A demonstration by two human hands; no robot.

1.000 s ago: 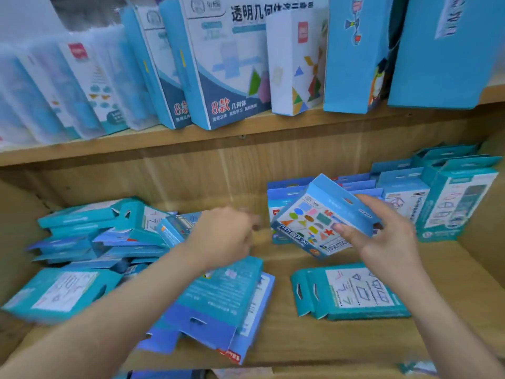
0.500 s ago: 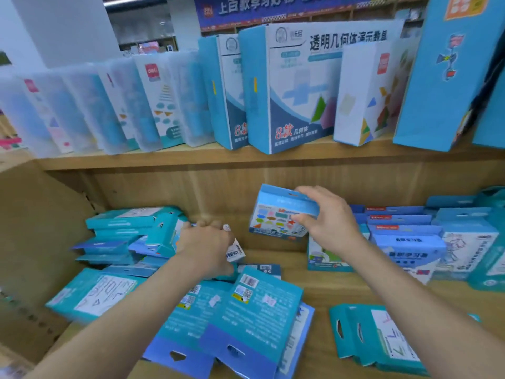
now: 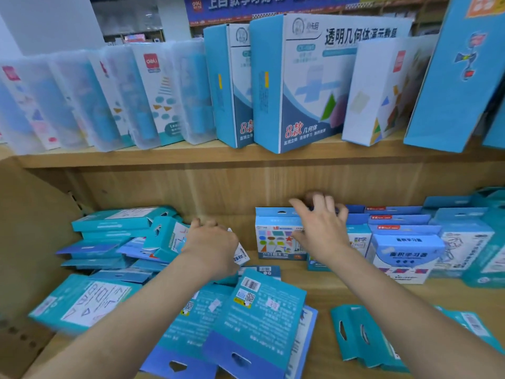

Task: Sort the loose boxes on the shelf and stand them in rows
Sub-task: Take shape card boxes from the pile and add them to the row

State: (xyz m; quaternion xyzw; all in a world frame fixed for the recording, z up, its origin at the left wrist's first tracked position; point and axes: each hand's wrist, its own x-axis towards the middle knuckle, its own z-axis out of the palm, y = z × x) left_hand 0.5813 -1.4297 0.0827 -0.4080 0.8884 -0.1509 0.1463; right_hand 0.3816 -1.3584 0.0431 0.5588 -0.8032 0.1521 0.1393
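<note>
1. Nearest to you, the flat boxes (image 3: 257, 324) and a teal pair (image 3: 360, 337) at the right lay unsorted on the shelf (image 3: 437, 299).
2. Further, your left hand (image 3: 210, 247) was curled around a small box (image 3: 241, 255) beside the loose pile (image 3: 114, 242) on the left; I judge most work remained there.
3. Far, the shapes box (image 3: 276, 239) stood upright at the left end of the standing row (image 3: 404, 250); your right hand (image 3: 319, 231) lay over its top, fingers spread, gripping nothing.
</note>
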